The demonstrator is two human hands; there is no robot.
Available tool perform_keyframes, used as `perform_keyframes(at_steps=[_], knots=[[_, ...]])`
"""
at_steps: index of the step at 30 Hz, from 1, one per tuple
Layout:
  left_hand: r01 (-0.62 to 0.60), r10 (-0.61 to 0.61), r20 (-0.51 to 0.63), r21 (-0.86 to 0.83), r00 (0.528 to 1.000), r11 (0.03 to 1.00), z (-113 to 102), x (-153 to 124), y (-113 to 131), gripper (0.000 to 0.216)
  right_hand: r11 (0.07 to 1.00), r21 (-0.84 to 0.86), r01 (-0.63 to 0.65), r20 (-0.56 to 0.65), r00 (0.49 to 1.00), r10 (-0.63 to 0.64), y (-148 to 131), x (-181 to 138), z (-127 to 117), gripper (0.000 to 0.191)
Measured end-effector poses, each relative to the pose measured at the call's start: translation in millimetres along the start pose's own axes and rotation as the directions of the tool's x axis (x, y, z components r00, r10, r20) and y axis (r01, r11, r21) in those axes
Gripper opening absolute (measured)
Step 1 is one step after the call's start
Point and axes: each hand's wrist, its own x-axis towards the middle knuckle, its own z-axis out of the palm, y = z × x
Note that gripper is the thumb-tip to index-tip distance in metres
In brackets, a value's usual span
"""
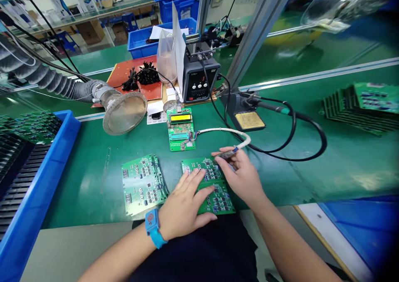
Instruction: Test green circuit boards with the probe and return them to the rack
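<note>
A green circuit board panel (222, 201) lies at the table's front edge. My left hand (187, 203), with a blue wrist strap, rests on it, fingers spread and flat. Held in the fingers of my right hand (245, 176) is a greyish probe (225, 155), its tip at the board's upper right part; my fingers hide the exact contact. From the probe a white cable (224, 129) curves back to a small programmer board (173, 131) with a lit yellow display. Left of my left hand sits a stack of similar circuit boards (140, 186).
A fume extraction hose (124, 114) hangs at left above a blue crate (59, 161) of boards. Behind stand a soldering station (201, 80) and its iron in a holder (249, 120), with looping black cable. More boards (364, 103) are stacked at far right.
</note>
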Motion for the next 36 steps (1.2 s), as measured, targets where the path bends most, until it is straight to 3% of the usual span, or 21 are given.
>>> perform_keyframes(at_steps=[12,20,29,36], knots=[[0.018,-0.018,0.022,-0.010,1.000,1.000,-0.9,1.7,0.7,0.059,0.996,-0.086,0.026,0.039,0.999,-0.023,-5.1,2.0,-0.8,0.018],[0.016,-0.015,0.005,-0.045,1.000,0.999,0.6,1.5,0.1,0.060,0.993,-0.105,0.048,-0.046,0.998,-0.054,-5.8,2.3,4.8,0.011],[-0.020,0.013,-0.042,-0.157,0.999,0.987,3.4,-0.9,-0.6,0.019,0.999,-0.042,0.031,-0.012,0.999,-0.031,-1.3,1.1,3.1,0.014],[-0.026,0.017,-0.060,-0.152,0.998,0.988,5.4,-0.2,-1.9,0.021,1.000,-0.005,0.010,-0.020,1.000,-0.010,0.3,0.6,3.4,0.014]])
